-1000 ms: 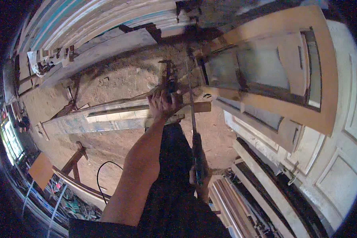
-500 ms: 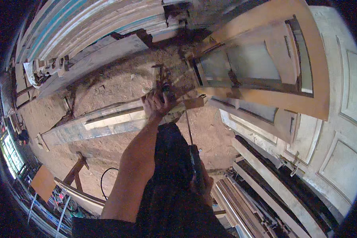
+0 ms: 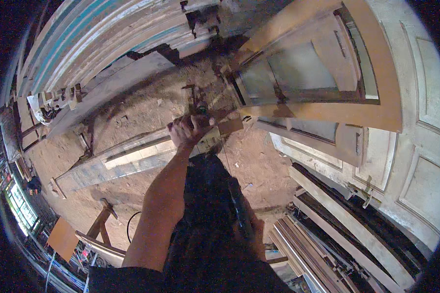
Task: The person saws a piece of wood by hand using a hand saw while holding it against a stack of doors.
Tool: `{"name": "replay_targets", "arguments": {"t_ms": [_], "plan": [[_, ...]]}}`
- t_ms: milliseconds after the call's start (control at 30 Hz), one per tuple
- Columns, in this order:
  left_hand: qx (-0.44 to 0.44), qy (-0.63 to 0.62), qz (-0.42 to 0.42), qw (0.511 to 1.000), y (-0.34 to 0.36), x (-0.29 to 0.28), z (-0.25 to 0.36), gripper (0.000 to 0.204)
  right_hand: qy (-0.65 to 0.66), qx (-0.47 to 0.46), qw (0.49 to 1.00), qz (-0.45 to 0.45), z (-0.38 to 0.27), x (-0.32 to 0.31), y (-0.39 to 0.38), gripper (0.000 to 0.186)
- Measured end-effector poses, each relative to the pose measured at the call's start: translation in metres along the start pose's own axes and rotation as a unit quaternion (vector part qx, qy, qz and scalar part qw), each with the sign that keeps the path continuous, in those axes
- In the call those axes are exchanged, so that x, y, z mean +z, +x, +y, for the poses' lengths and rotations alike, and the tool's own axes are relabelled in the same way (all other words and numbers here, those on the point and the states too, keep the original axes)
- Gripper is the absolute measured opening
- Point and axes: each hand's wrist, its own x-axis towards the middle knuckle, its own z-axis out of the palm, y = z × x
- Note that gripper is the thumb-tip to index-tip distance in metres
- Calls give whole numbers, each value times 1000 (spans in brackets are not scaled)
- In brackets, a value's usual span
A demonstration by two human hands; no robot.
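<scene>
Left hand [image 3: 187, 131] gripping wooden piece [image 3: 219, 122] from above

Dirt floor [image 3: 146, 112] is showing reddish-brown w/ pale chips. Door frame [image 3: 366, 97] is showing tan-orange wood, its glass pane [image 3: 298, 68] grey-green. Panelled doors [image 3: 425, 161] at rt are seen off-white. Stacked boards [image 3: 88, 34] at top are streaked white, grey & teal. Long plank [image 3: 127, 158] is seen whitish-grey, patchy. Trousers [image 3: 208, 205] are seen black.
</scene>
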Motion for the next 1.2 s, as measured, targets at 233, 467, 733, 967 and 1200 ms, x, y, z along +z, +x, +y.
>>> {"name": "replay_targets", "arguments": {"t_ms": [233, 467, 733, 967, 1200], "plan": [[-74, 38, -65, 994, -5, -2, -14, 49, -12, -86, 995, -52, 18, 19, 65, 61], [-133, -19, -159, 978, 26, -39, 26, 37, -16, 46, 998, 25, -7, 9, 9, 58], [-53, -8, -57, 997, 12, 2, -3, 38, -46, 14, 997, -55, -8, 22, 78, 57], [-66, 9, 24, 997, 1, 15, -3, 35, -55, 41, 997, -45, -13, -13, -7, 59], [-26, -2, 113, 993, -3, 2, -1, 37, -16, -76, 996, -32, -5, 23, 51, 59]]}}
